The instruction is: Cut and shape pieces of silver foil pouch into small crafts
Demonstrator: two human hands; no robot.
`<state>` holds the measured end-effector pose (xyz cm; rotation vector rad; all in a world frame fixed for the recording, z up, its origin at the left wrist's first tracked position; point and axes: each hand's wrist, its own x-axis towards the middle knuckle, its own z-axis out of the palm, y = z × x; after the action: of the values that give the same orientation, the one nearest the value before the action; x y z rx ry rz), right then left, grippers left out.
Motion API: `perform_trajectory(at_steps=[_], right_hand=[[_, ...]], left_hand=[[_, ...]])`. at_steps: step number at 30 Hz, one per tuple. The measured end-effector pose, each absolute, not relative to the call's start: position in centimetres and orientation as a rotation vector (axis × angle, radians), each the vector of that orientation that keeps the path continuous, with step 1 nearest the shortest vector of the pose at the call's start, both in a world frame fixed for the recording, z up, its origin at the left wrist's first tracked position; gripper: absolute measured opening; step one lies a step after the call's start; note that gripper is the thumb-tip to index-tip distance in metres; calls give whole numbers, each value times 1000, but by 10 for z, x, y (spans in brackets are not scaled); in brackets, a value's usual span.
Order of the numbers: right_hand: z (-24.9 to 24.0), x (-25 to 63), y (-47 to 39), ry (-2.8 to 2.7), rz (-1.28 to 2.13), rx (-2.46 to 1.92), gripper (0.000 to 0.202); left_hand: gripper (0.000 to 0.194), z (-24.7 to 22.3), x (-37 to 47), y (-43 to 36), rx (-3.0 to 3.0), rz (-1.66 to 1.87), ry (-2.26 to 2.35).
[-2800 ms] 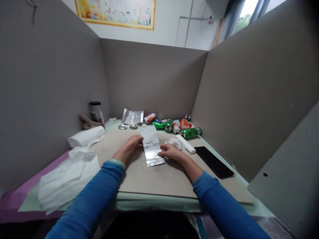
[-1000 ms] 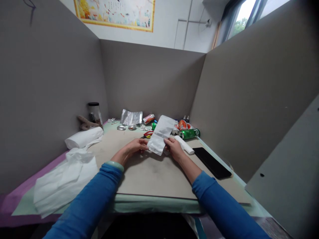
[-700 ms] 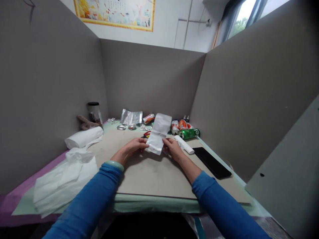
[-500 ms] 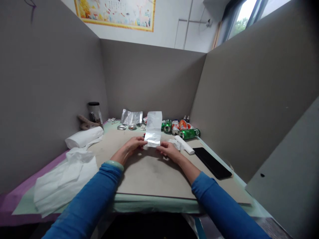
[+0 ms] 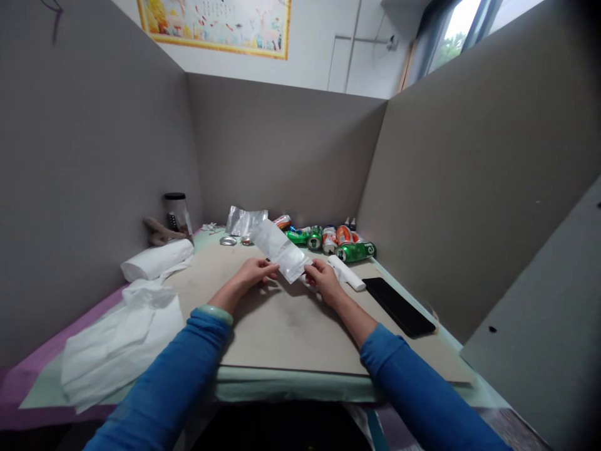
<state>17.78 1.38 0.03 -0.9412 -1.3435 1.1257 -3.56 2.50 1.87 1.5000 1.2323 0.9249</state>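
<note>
A thin silvery strip [image 5: 280, 248] is held up above the grey-beige board [image 5: 291, 326], tilted with its far end leaning to the left. My right hand [image 5: 323, 280] pinches its near right corner between thumb and fingers. At the strip's near left edge is my left hand [image 5: 256, 274], fingers closed and thumb against the edge. A crumpled white tissue lies behind my right hand, partly hidden. Just right of that hand rests a white roll [image 5: 348, 274].
Several drink cans [image 5: 355, 252] lie at the back right, with a silver sheet [image 5: 244, 222] and metal lids [image 5: 228, 240] at the back left. A lidded jar [image 5: 178, 216], white cloth [image 5: 124, 338] and paper roll [image 5: 158, 259] are left; a black flat object [image 5: 399, 307] is right.
The strip has turned from nearly upright to slanting left, uncovering cans behind it. My right hand has shifted slightly right with its corner.
</note>
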Motion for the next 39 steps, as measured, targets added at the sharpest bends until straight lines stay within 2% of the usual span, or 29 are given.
perform_trajectory(at_steps=[4,10,13,19,26,31,39], right_hand=[[1,178,14,-1322,1069,-960,26],[-2,179,14,-1457,1011,-973,15],[-6,179,17,-1547,1029,-946,13],[-10,180,19,-1629,1024,-941,12],[-10,179,16,-1668,1059,-873,14],[-12,178,19,-1621,1004,-892,24],[-7,177,16,-1585,1032,-958,37]], left_hand=[[40,19,-36,28,1720,960,1436],[22,25,-33,24,2303,1513,1573],[21,28,-30,20,2585,1672,1485],[21,29,-24,17,2861,1518,1415],[24,29,-19,13,2954,1362,1335],[18,23,-18,19,2918,1305,1357],[18,30,-24,22,2318,1711,1527]])
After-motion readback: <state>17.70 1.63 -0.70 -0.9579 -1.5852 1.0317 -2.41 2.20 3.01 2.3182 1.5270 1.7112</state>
